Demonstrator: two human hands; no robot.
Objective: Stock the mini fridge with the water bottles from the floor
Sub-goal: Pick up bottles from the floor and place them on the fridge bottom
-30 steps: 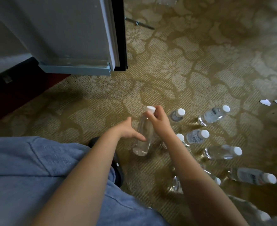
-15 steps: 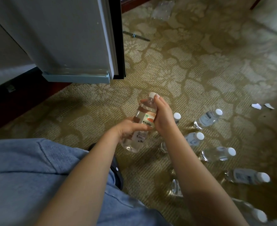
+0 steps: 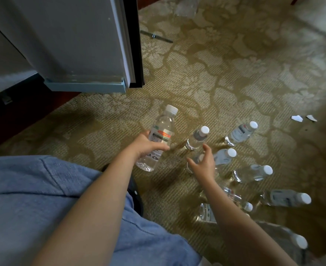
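Fingers (image 3: 158, 147) of the left hand (image 3: 146, 146) were curled round a clear plastic white-capped water bottle (image 3: 162, 131); the right hand (image 3: 202, 164) was held spread open above similar bottles (image 3: 196, 139) on the carpet (image 3: 215, 83).

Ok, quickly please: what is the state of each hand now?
Left hand: grips the orange-labelled bottle.
Right hand: open, fingers spread, holds nothing.
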